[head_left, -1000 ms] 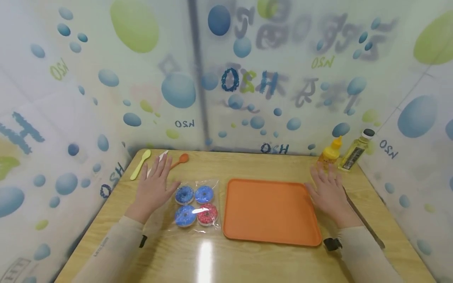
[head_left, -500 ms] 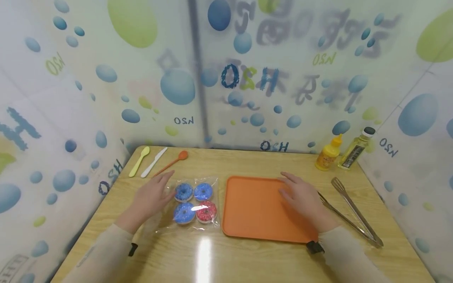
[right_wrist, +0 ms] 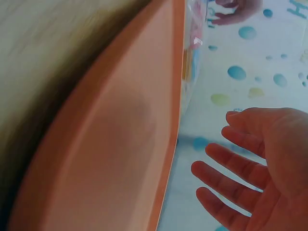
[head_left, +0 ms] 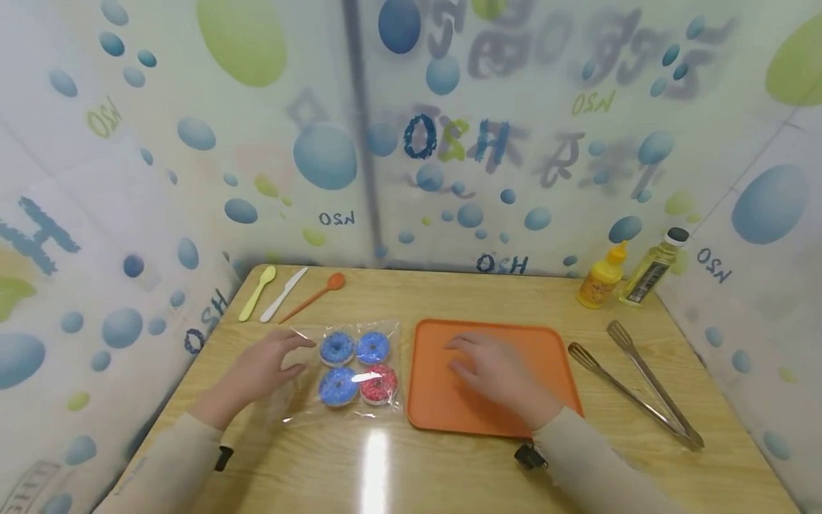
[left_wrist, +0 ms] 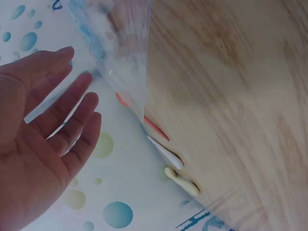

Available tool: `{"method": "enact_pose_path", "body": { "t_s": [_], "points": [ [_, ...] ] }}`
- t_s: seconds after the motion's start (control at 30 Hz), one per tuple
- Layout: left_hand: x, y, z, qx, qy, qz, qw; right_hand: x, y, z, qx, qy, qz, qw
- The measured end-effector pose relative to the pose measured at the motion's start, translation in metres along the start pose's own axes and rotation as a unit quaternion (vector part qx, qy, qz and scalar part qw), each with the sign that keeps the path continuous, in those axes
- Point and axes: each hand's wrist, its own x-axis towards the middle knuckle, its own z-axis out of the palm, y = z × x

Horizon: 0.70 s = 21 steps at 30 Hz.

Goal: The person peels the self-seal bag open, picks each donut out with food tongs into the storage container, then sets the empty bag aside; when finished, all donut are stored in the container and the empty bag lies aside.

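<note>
A clear plastic bag [head_left: 302,408] with blue donuts [head_left: 337,386] and a pink donut [head_left: 379,384] lies left of an orange tray [head_left: 443,414]. My left hand [head_left: 260,371] is at the bag's left edge, fingers relaxed and holding nothing; the left wrist view shows the hand [left_wrist: 53,110] with its fingers apart beside the clear plastic. Over the tray hovers my right hand [head_left: 497,368], fingers loosely extended toward the bag. Nothing is in its grasp in the right wrist view, where the hand [right_wrist: 255,173] appears beside the tray's rim [right_wrist: 175,96].
At the back left lie a yellow-green spoon [head_left: 258,293], a white knife [head_left: 284,294] and an orange spoon [head_left: 315,296]. Metal tongs [head_left: 655,385] rest right of the tray. A yellow squeeze bottle [head_left: 600,278] and an oil bottle [head_left: 651,271] stand at the back right, by the walls.
My right hand has moved left, from beside the squeeze bottle to over the tray, uncovering the tongs. My left hand has drawn back from the spoons and knife to the bag's left edge.
</note>
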Motion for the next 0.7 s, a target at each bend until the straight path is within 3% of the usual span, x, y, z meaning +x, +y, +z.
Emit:
{"method": "enact_pose_path", "body": {
  "t_s": [0.27,0.47,0.7],
  "points": [
    [-0.002,-0.018,-0.006,-0.069,-0.058,0.006,0.996,0.01,-0.032,0.015,0.033,-0.031,-0.04,0.9982],
    [0.0,-0.032,-0.003,-0.104,-0.093,0.003,0.9901,0.014,-0.052,0.024,0.044,-0.05,-0.071,0.9952],
    [-0.002,-0.042,0.007,-0.123,-0.108,0.001,0.9866,0.015,-0.067,0.031,0.053,-0.063,-0.09,0.9925]
  ]
}}
